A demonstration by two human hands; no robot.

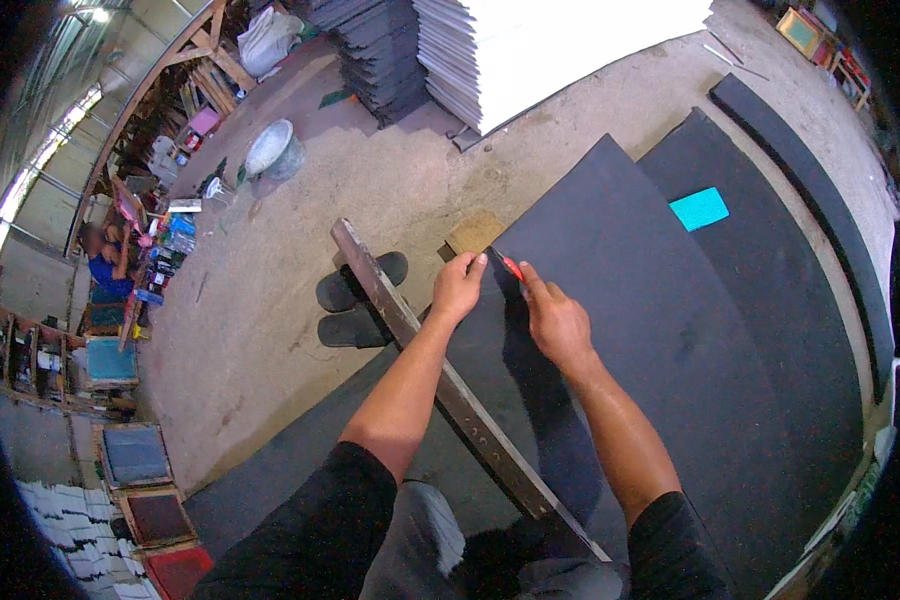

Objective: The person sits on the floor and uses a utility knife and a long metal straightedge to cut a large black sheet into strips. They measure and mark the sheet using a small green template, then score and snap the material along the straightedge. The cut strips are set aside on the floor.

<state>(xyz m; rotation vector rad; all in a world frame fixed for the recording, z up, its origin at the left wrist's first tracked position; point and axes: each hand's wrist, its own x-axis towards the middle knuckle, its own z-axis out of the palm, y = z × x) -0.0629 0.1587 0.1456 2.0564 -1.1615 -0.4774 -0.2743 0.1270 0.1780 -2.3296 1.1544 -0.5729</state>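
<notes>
A long metal straightedge point(440, 375) is laid diagonally from the knees outward across a large dark foam sheet point(650, 330) spread on the concrete floor point(270, 290). Its far part is pressed down by the left hand point(457, 288), fingers curled together over the sheet's edge beside it. Just to the right, a red-handled cutter point(510, 266) is pinched between thumb and closed fingers of the right hand point(555, 322), its tip set on the sheet near the far edge. A slip is judged possible here: should the straightedge shift under uneven pressure, the cut could wander, and the left fingertips lie close to the blade's path. A small brown cardboard piece point(473, 232) is seen at the sheet's far corner, and a pair of black sandals point(355, 300) lies left of the straightedge. On a second dark sheet to the right, a small turquoise rectangular label point(698, 208) is seen. Farther off, a grey basin point(272, 150) stands on the floor, and stacks of dark sheets point(375, 50) and white boards point(540, 50) are piled at the back.
</notes>
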